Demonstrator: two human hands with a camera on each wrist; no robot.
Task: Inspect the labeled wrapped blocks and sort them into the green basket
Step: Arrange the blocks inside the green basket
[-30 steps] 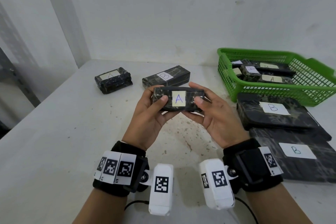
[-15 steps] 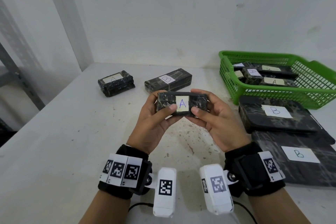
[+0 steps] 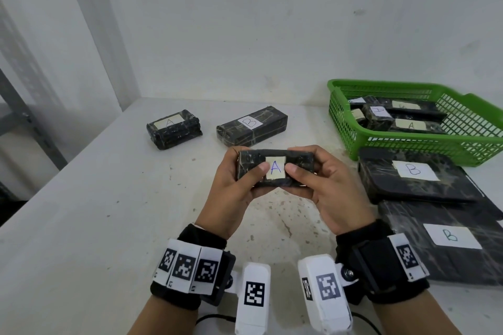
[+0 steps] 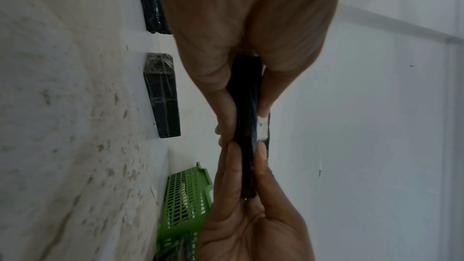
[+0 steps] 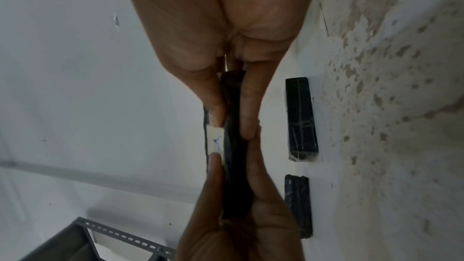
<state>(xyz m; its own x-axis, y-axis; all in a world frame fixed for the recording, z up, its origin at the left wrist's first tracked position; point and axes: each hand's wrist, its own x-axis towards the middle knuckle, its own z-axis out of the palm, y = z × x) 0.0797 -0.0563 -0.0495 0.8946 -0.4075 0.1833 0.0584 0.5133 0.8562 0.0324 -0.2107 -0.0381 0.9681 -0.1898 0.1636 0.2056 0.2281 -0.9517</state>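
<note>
hands (image 3: 283,179) pinching block A (image 3: 299,162) ends, above table (image 3: 95,212)

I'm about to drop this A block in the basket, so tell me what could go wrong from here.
1. The green basket already holds several blocks, so the held A block may land tilted on top of them.
2. Both hands, left hand and right hand, pinch it by thumb and fingers at its ends; letting one go for the reach could let it slip.
3. The flat B package lies in front of the basket, and a low carry might snag it.
</note>
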